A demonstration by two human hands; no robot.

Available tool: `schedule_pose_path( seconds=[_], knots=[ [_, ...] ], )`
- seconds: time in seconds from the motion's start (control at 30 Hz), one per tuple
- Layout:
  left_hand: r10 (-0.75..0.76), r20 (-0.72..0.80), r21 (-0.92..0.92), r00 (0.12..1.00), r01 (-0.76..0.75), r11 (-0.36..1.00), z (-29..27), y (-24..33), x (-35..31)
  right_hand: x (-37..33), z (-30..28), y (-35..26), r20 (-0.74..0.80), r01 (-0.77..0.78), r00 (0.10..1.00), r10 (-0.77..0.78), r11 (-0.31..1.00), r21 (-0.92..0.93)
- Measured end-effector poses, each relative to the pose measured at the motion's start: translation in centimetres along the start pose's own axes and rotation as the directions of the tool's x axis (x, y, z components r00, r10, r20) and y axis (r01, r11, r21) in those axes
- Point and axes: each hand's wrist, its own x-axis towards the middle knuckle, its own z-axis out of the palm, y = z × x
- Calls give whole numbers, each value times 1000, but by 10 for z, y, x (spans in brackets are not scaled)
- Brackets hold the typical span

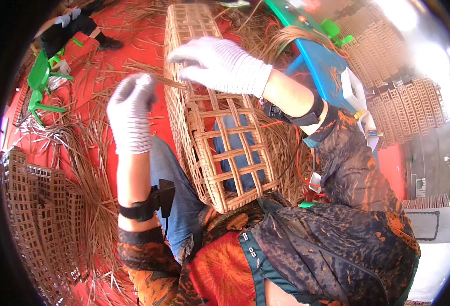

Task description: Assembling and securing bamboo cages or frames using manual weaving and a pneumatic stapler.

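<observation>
A long woven basket frame with an open lattice of tan strips lies across my lap, pointing away from me. My left hand, in a white ribbed glove, is raised left of the frame with its fingers closed. From its fingertips a flat tan strip runs right to the basket's side. Above the frame's middle is my right hand, gloved alike, its fingers and thumb reaching left with a gap between them. I see nothing held in it. Its fingertips are slightly blurred.
Loose strips litter the red floor. Stacked lattice panels stand at the left, more at the far right. Green chairs and a seated person are at the far left. A blue table stands right; a red cable runs nearby.
</observation>
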Motion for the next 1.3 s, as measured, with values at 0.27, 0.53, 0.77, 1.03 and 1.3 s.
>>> schedule_pose_path(
  seconds=[0.27,0.53,0.77,1.03,1.3],
  knots=[
    [85,-94,-277,992,-108,955,-33,3,-1,10,26,-8,-178,180,971,-159,978,108],
    [-213,204,32,956,211,977,7,-64,-30,12,-3,-5,-89,468,821,-564,755,-460],
    [10,207,233,978,-59,971,18,-81,-26,12,-32,-6,270,515,849,-453,604,-608],
    [-242,408,7,880,262,965,16,-70,-27,13,-39,-14,449,626,779,-438,498,-600],
    [-53,349,51,936,38,998,17,-86,-31,12,-38,-19,461,658,751,-473,487,-574]
  ],
)
